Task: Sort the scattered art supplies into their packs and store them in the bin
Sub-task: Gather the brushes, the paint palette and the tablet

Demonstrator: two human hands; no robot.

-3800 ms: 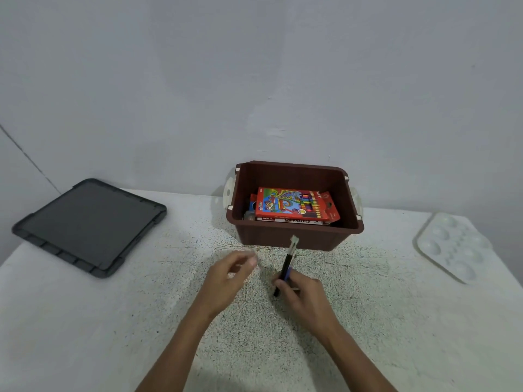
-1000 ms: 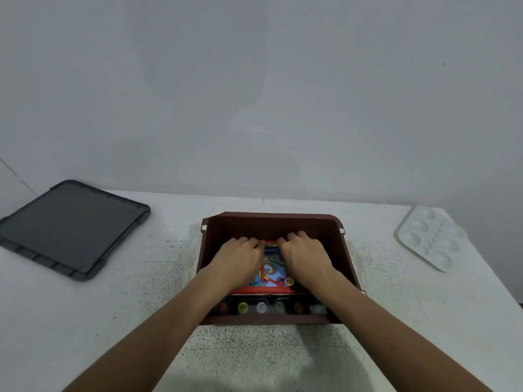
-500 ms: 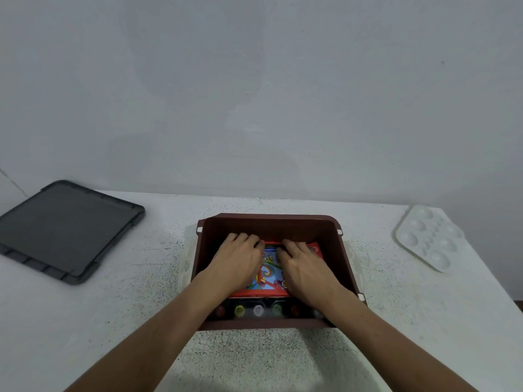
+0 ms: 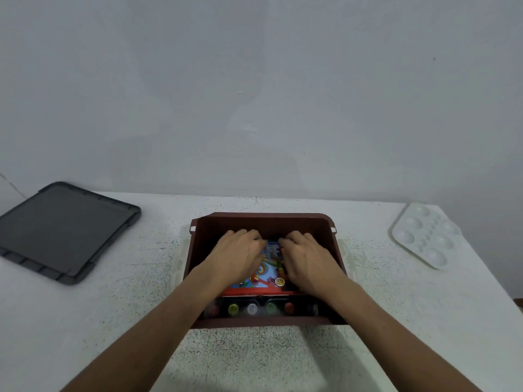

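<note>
Red cardboard crayon pack, bright printed cover (image 4: pixel 264 274): flat inside the brown plastic bin (image 4: pixel 268 217), under both hands. Packing judged nearly done.
Left hand (image 4: pixel 240 256), right hand (image 4: pixel 308 258): palms down on the pack, side by side. Cannot tell whether the fingers press or hook its far edge.
Round paint pots (image 4: pixel 252 308): binned, just nearer than the hands.
White plastic palette (image 4: pixel 424 239): on the speckled white tabletop (image 4: pixel 254 355), well right of the right hand, not yet stored.
Dark grey lid (image 4: pixel 62 230): well left of the left hand.

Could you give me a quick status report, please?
Left hand and right hand on red pack inside brown bin, grip unclear. Paint pots along near wall. Nothing blocking.
</note>
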